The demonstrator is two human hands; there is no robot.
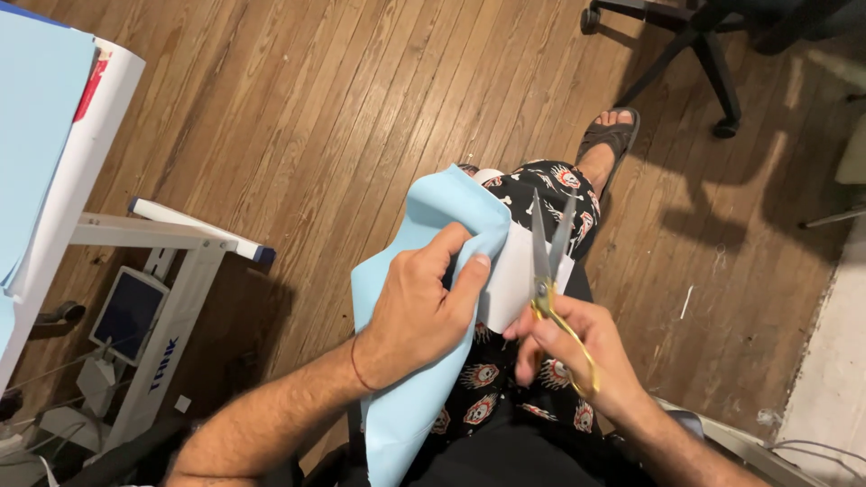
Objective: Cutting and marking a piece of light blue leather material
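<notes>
Work in hand: I am seated, with a light blue fabric sheet (406, 397) draped over my lap and a pair of gold-handled scissors (552, 271) raised beside it.
Left hand: my left hand (419, 316) is clamped on the folded upper edge of the fabric, thumb on the near face and fingers curled over the top, so it is closed and holding cloth.
Right hand: my right hand (582, 352) is wrapped through the scissor handles, closed on them, with the blades pointing away from me.
Blades: they stand slightly parted in a narrow V, tips toward the far side.
Done so far: I judge that no cut shows along the edge I can see; the fold looks whole.
Left to do: by my reading, all the cutting remains.
White piece: a white patch (514, 280) lies between the fabric's right edge and the blades; I cannot tell if it is backing or a separate sheet.
Fabric relative to grip: its top corner sits just left of the blades, near them but not between them.
Surroundings: wooden floor (316, 117) beneath, white machine table (171, 243) far left.
</notes>
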